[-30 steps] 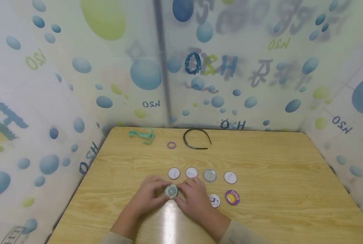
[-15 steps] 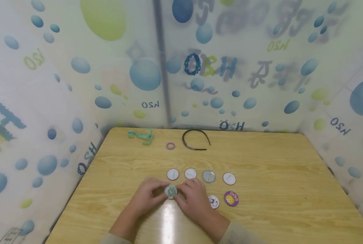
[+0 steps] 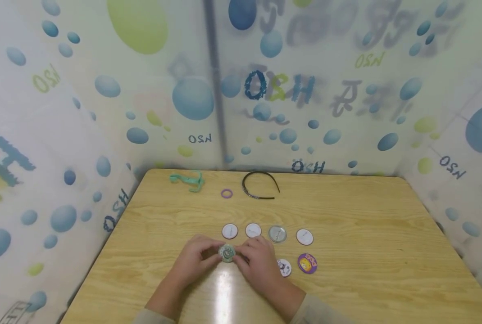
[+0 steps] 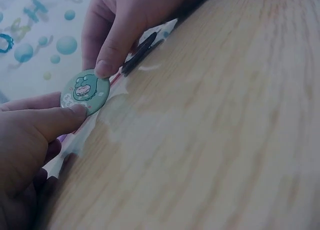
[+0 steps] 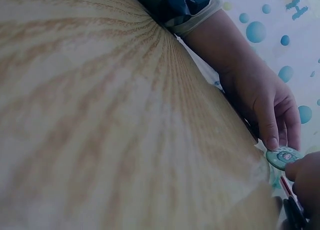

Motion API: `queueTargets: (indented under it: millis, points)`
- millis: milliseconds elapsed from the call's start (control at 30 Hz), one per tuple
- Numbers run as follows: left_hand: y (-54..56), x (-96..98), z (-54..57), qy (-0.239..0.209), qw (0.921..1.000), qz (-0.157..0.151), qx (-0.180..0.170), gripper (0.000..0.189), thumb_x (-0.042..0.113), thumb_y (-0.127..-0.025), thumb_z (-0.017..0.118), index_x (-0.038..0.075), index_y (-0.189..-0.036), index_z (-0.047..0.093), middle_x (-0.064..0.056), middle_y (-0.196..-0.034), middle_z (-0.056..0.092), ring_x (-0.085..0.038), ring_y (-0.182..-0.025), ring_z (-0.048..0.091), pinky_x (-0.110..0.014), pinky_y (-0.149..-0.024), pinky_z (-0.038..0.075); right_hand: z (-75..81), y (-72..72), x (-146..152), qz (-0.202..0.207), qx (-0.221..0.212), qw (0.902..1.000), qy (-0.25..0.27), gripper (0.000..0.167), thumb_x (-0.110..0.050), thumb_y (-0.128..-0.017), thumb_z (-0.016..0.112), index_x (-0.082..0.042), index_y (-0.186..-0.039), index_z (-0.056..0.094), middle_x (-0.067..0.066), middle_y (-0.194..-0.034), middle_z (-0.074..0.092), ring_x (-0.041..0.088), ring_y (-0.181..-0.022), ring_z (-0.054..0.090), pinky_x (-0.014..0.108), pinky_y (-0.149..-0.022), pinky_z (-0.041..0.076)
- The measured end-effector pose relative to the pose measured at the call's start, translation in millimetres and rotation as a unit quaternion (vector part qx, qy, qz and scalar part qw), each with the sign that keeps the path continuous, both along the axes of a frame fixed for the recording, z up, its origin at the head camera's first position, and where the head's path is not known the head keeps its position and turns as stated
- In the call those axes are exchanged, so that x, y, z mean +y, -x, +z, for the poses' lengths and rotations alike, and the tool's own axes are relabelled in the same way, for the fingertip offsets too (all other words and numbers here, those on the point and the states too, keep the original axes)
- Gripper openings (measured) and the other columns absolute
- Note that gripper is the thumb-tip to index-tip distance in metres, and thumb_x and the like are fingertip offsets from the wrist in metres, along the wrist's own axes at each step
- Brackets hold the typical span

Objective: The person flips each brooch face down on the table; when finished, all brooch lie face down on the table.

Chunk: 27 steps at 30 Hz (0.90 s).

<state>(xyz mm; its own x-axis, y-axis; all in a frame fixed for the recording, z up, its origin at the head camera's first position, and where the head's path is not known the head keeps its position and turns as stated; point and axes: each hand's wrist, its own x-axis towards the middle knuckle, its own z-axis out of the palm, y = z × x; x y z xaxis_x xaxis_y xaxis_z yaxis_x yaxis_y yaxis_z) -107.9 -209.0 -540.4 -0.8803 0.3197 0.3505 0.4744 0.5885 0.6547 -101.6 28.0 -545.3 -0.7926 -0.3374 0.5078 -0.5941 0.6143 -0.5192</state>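
Observation:
A round green pin badge (image 3: pixel 226 253) with a cartoon animal on its face is held between both hands near the front of the table. My left hand (image 3: pixel 198 260) pinches its left edge between thumb and fingers, and my right hand (image 3: pixel 258 263) pinches the right edge. In the left wrist view the badge (image 4: pixel 85 93) is tilted, its printed face showing, a thumb on each side. The right wrist view shows the same badge (image 5: pixel 283 157) between the fingertips. Just right of my right hand lies a white badge (image 3: pixel 284 267), partly covered by it, then a purple badge (image 3: pixel 307 263).
Beyond the hands, a row of badges lies pin side up: a white one (image 3: pixel 229 231), another white one (image 3: pixel 253 230), a silver one (image 3: pixel 278 234) and a further white one (image 3: pixel 304 236). Farther back are a green hook-shaped item (image 3: pixel 188 180), a purple ring (image 3: pixel 226 193) and a black headband (image 3: pixel 260 185).
Both hands keep their hold on the green badge, which tilts slightly so its face catches the light differently. The other things on the table have not moved.

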Motion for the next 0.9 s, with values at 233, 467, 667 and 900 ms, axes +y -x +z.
queueTargets:
  millis: [233, 467, 667, 900]
  points:
    - [-0.4, -0.9, -1.4, -0.009, 0.9999, 0.007, -0.002, 0.034, 0.011, -0.081, 0.092, 0.024, -0.11, 0.083, 0.02, -0.106, 0.075, -0.007, -0.1, 0.064, -0.036, -0.09, 0.055, 2.4, -0.8, -0.2, 0.0, -0.004, 1.0, 0.007, 0.015, -0.026, -0.087, 0.09, -0.024, -0.101, 0.084, -0.016, -0.088, 0.068, 0.008, -0.092, 0.054, 0.038, -0.086, 0.044]
    - [-0.7, 0.3, -1.3, -0.015, 0.9999, 0.006, 0.007, 0.026, 0.011, -0.082, 0.092, 0.024, -0.102, 0.083, 0.021, -0.102, 0.075, -0.005, -0.096, 0.063, -0.033, -0.087, 0.055, 6.9, -1.6, -0.7, -0.005, -0.011, 0.9999, 0.009, 0.012, -0.024, -0.086, 0.09, -0.025, -0.096, 0.083, -0.018, -0.086, 0.068, 0.006, -0.09, 0.053, 0.036, -0.085, 0.043]
    - [-1.1, 1.6, -0.6, -0.021, 0.9996, 0.001, 0.016, 0.023, 0.01, -0.082, 0.092, 0.022, -0.098, 0.082, 0.019, -0.098, 0.074, -0.004, -0.09, 0.062, -0.03, -0.081, 0.055, 8.0, -2.1, -0.8, -0.003, -0.012, 0.9999, 0.012, 0.011, -0.023, -0.086, 0.091, -0.025, -0.094, 0.083, -0.018, -0.085, 0.067, 0.006, -0.09, 0.053, 0.037, -0.085, 0.042]
    - [-0.9, 2.3, -1.4, -0.028, 0.9992, -0.006, 0.028, 0.023, 0.009, -0.082, 0.091, 0.022, -0.097, 0.082, 0.018, -0.096, 0.073, -0.005, -0.089, 0.061, -0.029, -0.078, 0.054, 5.5, -1.4, -0.2, 0.0, 0.001, 0.9999, 0.016, 0.013, -0.021, -0.085, 0.092, -0.024, -0.093, 0.083, -0.018, -0.086, 0.069, 0.007, -0.09, 0.054, 0.037, -0.084, 0.043]
